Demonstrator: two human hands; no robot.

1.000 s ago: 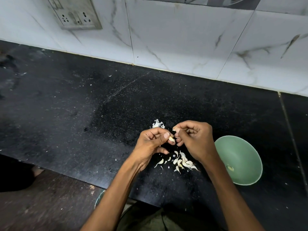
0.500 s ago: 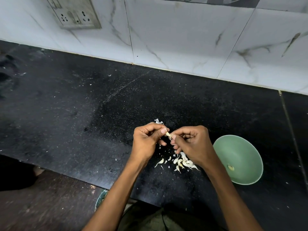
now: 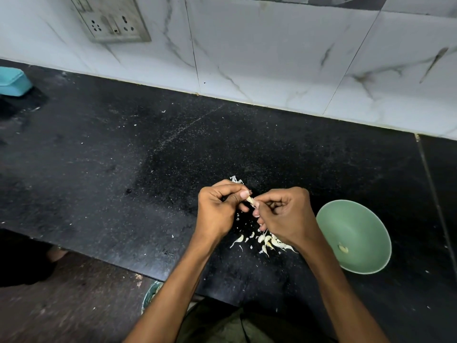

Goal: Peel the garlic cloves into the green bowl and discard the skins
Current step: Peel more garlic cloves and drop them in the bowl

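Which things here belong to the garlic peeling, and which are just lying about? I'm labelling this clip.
Part of the job: left hand, right hand, garlic clove pinched between them, green bowl, garlic pile on the counter.

Lying about: blue box, wall socket.

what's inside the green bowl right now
One small pale garlic clove lies low on the inner wall of the green bowl. The rest of the inside shows bare; only a sliver by the right hand is covered.
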